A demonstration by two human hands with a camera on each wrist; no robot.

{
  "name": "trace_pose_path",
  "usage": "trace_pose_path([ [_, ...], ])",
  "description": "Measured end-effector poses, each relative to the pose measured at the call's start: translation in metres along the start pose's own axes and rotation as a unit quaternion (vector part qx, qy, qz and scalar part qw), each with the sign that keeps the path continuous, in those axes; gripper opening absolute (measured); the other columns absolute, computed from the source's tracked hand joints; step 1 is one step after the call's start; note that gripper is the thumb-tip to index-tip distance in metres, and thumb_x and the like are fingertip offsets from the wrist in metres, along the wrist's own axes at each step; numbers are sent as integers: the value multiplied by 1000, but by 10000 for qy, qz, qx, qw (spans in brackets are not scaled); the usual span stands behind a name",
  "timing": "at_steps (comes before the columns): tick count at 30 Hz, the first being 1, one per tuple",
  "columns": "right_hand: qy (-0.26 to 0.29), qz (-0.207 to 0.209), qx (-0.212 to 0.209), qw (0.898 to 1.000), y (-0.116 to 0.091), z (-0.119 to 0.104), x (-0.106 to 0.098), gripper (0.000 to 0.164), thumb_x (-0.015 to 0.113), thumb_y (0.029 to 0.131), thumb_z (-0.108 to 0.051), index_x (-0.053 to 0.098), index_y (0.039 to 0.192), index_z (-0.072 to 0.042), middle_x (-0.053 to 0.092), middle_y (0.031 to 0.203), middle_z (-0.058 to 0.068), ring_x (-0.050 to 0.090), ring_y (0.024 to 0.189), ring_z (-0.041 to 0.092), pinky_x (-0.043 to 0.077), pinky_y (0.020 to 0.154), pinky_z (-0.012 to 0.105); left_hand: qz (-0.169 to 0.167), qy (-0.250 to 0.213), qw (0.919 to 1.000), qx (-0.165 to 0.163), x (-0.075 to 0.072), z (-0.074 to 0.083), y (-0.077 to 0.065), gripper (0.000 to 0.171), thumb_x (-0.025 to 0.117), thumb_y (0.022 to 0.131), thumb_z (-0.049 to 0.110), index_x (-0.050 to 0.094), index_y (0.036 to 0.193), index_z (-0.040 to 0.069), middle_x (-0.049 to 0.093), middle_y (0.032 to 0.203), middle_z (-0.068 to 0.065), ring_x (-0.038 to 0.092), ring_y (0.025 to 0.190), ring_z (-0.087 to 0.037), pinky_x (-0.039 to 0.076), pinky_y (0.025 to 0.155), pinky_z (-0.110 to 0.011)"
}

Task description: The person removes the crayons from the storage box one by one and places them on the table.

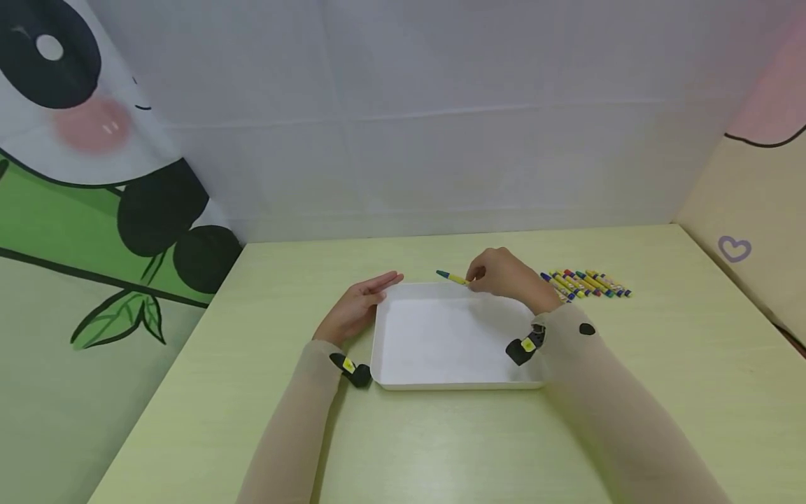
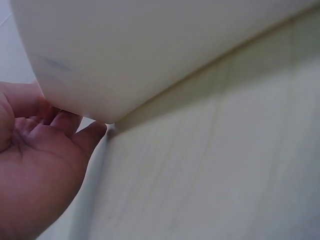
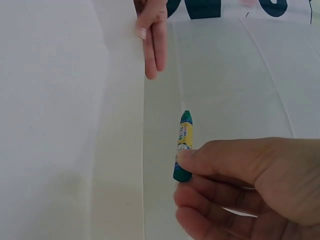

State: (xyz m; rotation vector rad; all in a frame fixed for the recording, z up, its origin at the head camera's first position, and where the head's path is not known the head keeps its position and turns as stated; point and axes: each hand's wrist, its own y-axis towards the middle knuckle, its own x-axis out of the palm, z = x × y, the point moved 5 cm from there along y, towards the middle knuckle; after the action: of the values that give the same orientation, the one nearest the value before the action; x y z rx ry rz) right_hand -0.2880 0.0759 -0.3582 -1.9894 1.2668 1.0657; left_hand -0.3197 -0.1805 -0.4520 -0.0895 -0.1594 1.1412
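A white rectangular tray (image 1: pixel 456 343) lies on the table between the forearms. At its far left corner my left hand (image 1: pixel 359 304) rests against the side, fingers straight and thumb at the rim; in the left wrist view the hand (image 2: pixel 45 160) touches the tray corner (image 2: pixel 100 95). Over the far rim, my right hand (image 1: pixel 504 276) pinches a green crayon (image 3: pixel 185 132) between thumb and fingers. The crayon has a yellow wrapper, and its tip points toward the left hand. The right wrist view shows the crayon beyond the tray's edge.
Several crayons (image 1: pixel 585 283) in yellow wrappers lie side by side on the table (image 1: pixel 680 392), right of the tray. A white cloth backdrop (image 1: pixel 409 161) stands behind the table, with printed panels at left and right.
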Motion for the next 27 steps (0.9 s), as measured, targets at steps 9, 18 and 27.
trace_pose_path([
  [9, 181, 419, 426, 9981, -28, 35, -37, 19, 64, 90, -12, 72, 104, -2, 71, 101, 14, 65, 86, 27, 53, 75, 39, -7, -2, 10000, 31, -2, 2, -1, 49, 37, 100, -4, 38, 148, 9, 40, 152, -5, 30, 144, -19, 26, 117, -40],
  [18, 132, 487, 905, 9946, -56, 76, -52, 26, 62, 91, -17, 70, 107, 1, 69, 106, 18, 63, 91, 27, 53, 77, 42, -154, -60, 9998, 131, -1, 2, -3, 50, 38, 100, -4, 36, 148, 7, 37, 154, -7, 30, 144, -21, 38, 110, -29],
  [27, 136, 125, 1115, 9936, -68, 115, -37, 24, 65, 88, -15, 69, 102, 4, 69, 92, 14, 61, 79, 22, 51, 66, 33, -123, -61, 9999, 96, -1, 0, -4, 49, 38, 100, -3, 37, 148, 8, 39, 153, -5, 31, 144, -18, 32, 114, -33],
])
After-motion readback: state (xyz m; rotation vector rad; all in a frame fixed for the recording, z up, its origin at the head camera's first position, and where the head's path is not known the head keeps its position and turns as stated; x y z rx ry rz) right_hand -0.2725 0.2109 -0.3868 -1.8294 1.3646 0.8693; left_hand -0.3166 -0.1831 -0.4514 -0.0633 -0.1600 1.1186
